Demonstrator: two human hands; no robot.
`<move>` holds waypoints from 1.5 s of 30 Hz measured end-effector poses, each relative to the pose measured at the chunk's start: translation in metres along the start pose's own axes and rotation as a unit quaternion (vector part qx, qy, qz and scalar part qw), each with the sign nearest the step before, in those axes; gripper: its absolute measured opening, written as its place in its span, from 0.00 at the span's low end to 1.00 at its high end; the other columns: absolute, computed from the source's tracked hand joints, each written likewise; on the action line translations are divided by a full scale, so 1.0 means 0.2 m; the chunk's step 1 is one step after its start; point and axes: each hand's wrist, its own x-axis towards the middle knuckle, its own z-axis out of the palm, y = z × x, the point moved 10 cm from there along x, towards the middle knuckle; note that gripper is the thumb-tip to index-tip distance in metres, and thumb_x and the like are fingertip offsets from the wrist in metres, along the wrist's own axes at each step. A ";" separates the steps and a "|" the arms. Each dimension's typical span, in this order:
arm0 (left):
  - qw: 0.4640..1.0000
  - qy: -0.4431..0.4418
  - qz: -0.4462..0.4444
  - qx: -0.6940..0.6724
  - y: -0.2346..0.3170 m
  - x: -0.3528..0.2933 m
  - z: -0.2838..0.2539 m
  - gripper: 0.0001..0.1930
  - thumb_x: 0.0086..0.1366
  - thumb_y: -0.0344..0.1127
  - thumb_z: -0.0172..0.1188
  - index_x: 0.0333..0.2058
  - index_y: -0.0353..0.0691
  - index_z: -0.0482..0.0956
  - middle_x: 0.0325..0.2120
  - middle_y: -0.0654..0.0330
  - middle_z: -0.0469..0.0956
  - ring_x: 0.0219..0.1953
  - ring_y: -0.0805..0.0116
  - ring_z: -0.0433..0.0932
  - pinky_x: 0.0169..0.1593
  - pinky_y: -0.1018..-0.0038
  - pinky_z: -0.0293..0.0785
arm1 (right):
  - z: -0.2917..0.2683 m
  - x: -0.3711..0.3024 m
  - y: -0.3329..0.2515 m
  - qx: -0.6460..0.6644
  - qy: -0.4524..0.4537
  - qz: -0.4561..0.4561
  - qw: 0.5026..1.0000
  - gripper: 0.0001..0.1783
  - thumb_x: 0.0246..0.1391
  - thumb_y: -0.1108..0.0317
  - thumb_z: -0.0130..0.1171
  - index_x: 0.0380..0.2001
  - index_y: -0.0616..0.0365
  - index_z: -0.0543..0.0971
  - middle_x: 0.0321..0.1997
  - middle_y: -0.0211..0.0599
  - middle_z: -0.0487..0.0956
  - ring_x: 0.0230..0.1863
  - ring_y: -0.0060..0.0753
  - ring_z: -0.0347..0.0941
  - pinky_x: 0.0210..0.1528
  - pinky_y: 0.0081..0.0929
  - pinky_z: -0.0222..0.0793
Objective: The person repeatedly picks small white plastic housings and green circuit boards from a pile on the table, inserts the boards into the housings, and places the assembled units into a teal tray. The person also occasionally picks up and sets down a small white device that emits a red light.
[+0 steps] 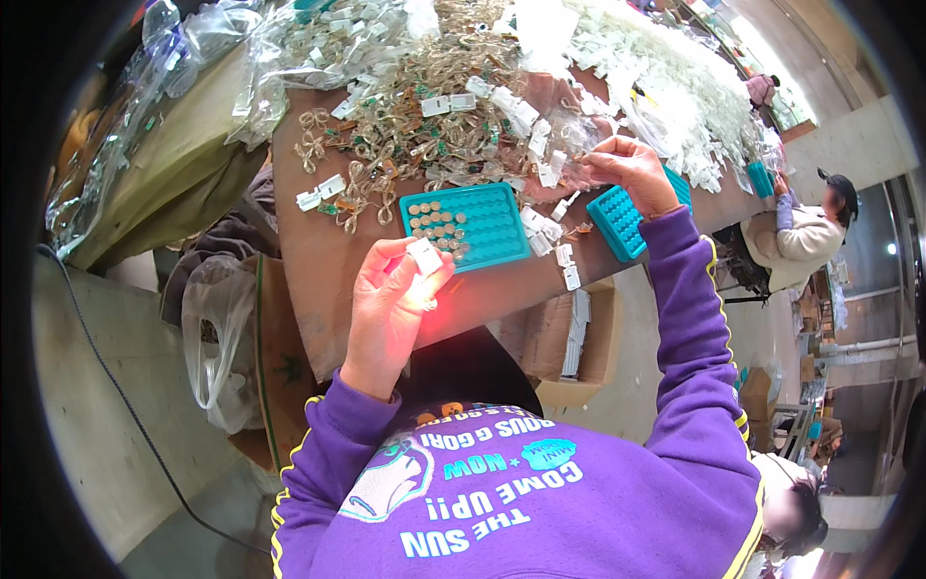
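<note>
My left hand [378, 314] is closed on a small white plastic casing [424, 256], gripped between thumb and fingers. A red glow shines at the lower fingers of that hand. Just beyond it lies a teal tray [497, 224] with rows of pockets, its left part filled with several round silvery discs [439, 230] that look like button cells. My right hand [639, 176] is raised over the table at the right, thumb and fingertips pinched together; anything between them is too small to make out. Below its wrist sits a second teal tray [613, 224].
Coiled wires with small green boards [439, 135] heap up at the table's middle, with white casings [540, 227] scattered around. A large pile of translucent white pieces [666, 87] covers the far right. A cardboard box [603, 338] stands below the edge. Another person [801, 236] sits at right.
</note>
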 end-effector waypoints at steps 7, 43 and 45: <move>1.000 0.014 -0.014 0.003 -0.01 0.00 -0.02 0.12 0.67 0.30 0.55 0.47 0.35 0.71 0.43 0.50 0.77 0.48 0.53 0.77 0.55 0.57 0.73 | 0.41 -0.15 -0.15 0.169 -0.099 -0.007 0.980 0.11 0.54 0.76 0.61 0.41 0.66 0.76 0.39 0.41 0.81 0.38 0.32 0.80 0.45 0.27 0.78; 0.994 0.068 -0.041 0.077 -0.01 -0.01 -0.01 0.12 0.66 0.32 0.57 0.45 0.32 0.75 0.40 0.57 0.78 0.40 0.68 0.79 0.47 0.70 0.77 | 1.10 -0.49 -0.46 -0.292 -0.070 -0.330 0.895 0.09 0.46 0.76 0.63 0.33 0.59 0.76 0.30 0.39 0.77 0.30 0.40 0.76 0.31 0.29 0.73; 0.994 0.069 -0.043 0.074 -0.01 -0.01 -0.01 0.12 0.66 0.32 0.57 0.46 0.32 0.75 0.40 0.56 0.78 0.40 0.67 0.79 0.47 0.69 0.77 | 1.10 -0.50 -0.46 -0.329 -0.061 -0.356 0.872 0.08 0.47 0.76 0.62 0.33 0.59 0.76 0.30 0.39 0.77 0.30 0.41 0.76 0.31 0.30 0.72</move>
